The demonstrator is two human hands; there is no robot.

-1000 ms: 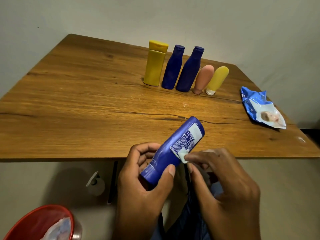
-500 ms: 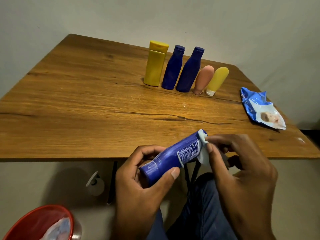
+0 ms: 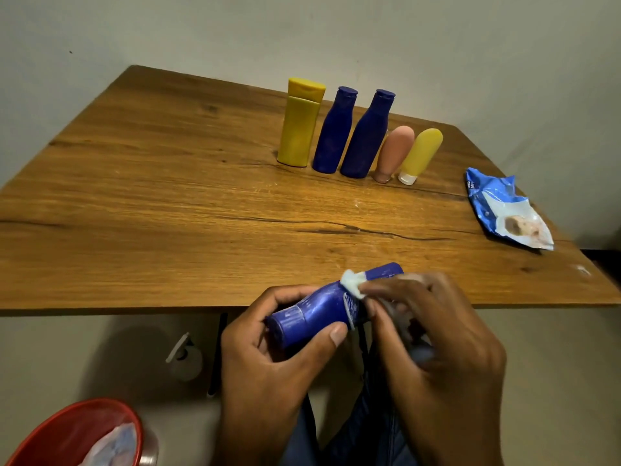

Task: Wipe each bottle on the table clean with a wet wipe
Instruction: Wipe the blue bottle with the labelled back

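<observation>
While the left hand [image 3: 268,361] grips one blue bottle [image 3: 322,307] and the right hand [image 3: 433,348] pinches a wipe [image 3: 352,283] against it, five bottles [image 3: 366,136] stand on the table [image 3: 168,203]: two yellow, two blue, one pink.

Wooden table [image 3: 168,213], brown, grained top with a dark crack running across at about 4 o'clock from centre.

Row of five containers at 1 o'clock, standing close together:
- yellow bottle [image 3: 300,124], upright, flat cap, at the 9 o'clock end of the row;
- blue bottle [image 3: 334,132], upright, narrow neck;
- second blue bottle [image 3: 366,136], just beside the first, leaning slightly toward 1 o'clock;
- pink tube [image 3: 393,153], standing cap-down, tilted;
- yellow tube [image 3: 421,154], white cap down, tilted, at the 3 o'clock end.

Wet wipe packet [image 3: 504,210], blue and white, crumpled, lying flat at 3 o'clock near the table edge, well apart from the row.
</observation>
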